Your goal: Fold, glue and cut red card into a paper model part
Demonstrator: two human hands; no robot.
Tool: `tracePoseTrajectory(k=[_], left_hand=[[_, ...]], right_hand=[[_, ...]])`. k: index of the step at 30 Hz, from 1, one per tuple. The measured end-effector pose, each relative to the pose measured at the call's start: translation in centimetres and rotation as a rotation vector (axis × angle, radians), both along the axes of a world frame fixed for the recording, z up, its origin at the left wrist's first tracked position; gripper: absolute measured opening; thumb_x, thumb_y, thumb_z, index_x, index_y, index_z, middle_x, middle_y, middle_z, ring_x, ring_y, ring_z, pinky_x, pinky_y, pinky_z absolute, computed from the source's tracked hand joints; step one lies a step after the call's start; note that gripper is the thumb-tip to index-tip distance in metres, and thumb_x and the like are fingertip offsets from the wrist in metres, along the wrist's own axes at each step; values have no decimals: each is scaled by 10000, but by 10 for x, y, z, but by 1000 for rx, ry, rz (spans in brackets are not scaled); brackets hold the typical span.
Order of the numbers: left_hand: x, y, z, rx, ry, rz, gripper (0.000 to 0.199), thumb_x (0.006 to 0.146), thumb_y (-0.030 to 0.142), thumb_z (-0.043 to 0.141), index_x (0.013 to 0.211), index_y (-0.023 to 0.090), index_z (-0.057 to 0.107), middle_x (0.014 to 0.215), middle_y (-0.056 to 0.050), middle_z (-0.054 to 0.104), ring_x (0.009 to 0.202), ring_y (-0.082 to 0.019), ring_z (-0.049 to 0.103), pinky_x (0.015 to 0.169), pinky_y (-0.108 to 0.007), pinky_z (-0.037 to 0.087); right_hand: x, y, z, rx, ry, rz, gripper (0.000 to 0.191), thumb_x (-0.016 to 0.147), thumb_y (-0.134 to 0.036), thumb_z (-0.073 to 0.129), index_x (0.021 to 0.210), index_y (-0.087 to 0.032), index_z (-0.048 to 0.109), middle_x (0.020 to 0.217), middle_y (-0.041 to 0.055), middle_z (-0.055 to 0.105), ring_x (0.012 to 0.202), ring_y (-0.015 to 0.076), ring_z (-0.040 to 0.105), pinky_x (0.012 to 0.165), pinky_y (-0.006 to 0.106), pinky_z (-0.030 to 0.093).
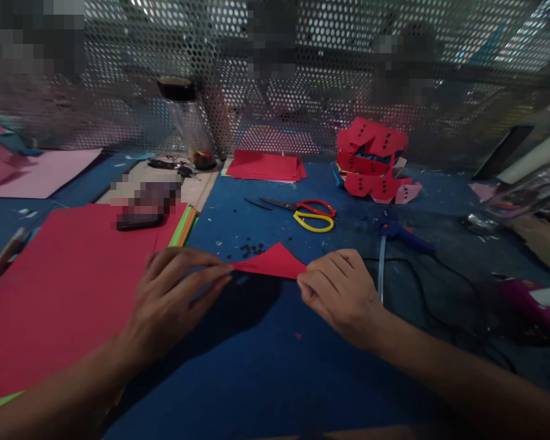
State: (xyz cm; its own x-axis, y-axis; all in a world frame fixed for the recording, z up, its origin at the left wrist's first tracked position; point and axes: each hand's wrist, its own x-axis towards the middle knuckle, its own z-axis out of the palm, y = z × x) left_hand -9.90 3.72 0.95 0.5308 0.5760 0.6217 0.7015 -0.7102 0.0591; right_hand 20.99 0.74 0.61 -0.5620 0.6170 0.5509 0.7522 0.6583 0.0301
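Note:
A small piece of red paper (275, 261), folded to a triangle with its peak away from me, is stretched between my hands just above the blue table. My left hand (178, 293) pinches its left corner between fingertips and thumb. At the right corner, my right hand (339, 290) grips the paper with curled fingers. Tiny black paper bits (253, 249) lie just behind the triangle. Farther back rest scissors (297, 211) with one red and one yellow handle loop, their blades pointing left.
Large red sheets (68, 287) cover the left side, with a phone (149, 205) on top. A clear bottle (187, 128) and stacked red cards (266, 166) stand by the perforated metal screen. Folded red paper pieces (376, 162), a blue glue gun (403, 235) and its cable occupy the right.

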Motion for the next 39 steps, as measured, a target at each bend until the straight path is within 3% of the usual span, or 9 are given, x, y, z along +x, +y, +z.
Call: tracePoseTrajectory(k=[4,7,11,15,21,28,35,37,39], left_hand=[[2,-8,9,-18,-145,-35,243,891,118,714,1042,304,673,923,16,719,841,-196,662,826,-404,516],[18,-16,15,-379,-265,-91,114,959,215,664,1021,295,719,935,14,757,882,-184,697,808,-336,546],[53,-21,20,-935,-463,3,213,949,407,664,1035,251,781,1047,-34,800,959,-221,740,841,-307,583],[77,-17,19,-1222,-651,-16,296,864,464,729,1007,216,804,963,-56,814,887,-240,746,783,-315,595],[86,-8,11,-1221,-774,5,348,891,504,704,761,188,771,780,-33,764,788,-185,695,773,-271,534],[83,1,5,-1196,-769,-26,327,916,466,663,780,176,732,792,-37,736,789,-181,658,777,-286,511],[59,19,23,-1260,-629,-59,302,891,425,617,714,184,569,696,9,551,676,-148,535,654,-275,469],[54,24,29,-1292,-537,-74,312,893,422,601,700,192,515,682,24,494,658,-139,502,628,-263,443],[51,29,33,-1329,-402,-118,320,898,424,593,700,193,494,682,32,462,636,-126,459,588,-246,389]], right_hand=[[2,3,7,81,37,-57,123,952,-89,596,894,-197,593,861,28,713,815,186,631,810,400,424],[0,3,10,142,69,-47,124,938,-89,633,889,-190,580,833,14,709,790,176,632,797,397,427],[-4,0,9,185,68,7,97,939,-109,672,983,-174,616,861,5,717,771,169,609,792,403,418],[-5,-4,9,191,23,27,106,950,-104,663,1047,-145,652,907,27,735,798,180,617,801,411,412],[-5,-3,12,190,-13,25,78,951,-120,658,1018,-146,689,873,27,735,762,183,595,790,408,411],[-12,-7,9,63,46,45,66,993,-219,639,989,-161,671,877,30,714,798,197,601,802,423,411],[2,0,18,-40,458,-56,237,963,-270,689,1179,-206,616,1141,87,690,1115,250,618,978,450,460],[5,6,19,-155,632,-92,340,957,-322,696,1261,-220,582,1243,108,658,1184,259,607,1026,456,473],[5,12,15,-402,803,-95,420,959,-391,688,1324,-240,543,1289,105,650,1152,246,639,999,437,510]])
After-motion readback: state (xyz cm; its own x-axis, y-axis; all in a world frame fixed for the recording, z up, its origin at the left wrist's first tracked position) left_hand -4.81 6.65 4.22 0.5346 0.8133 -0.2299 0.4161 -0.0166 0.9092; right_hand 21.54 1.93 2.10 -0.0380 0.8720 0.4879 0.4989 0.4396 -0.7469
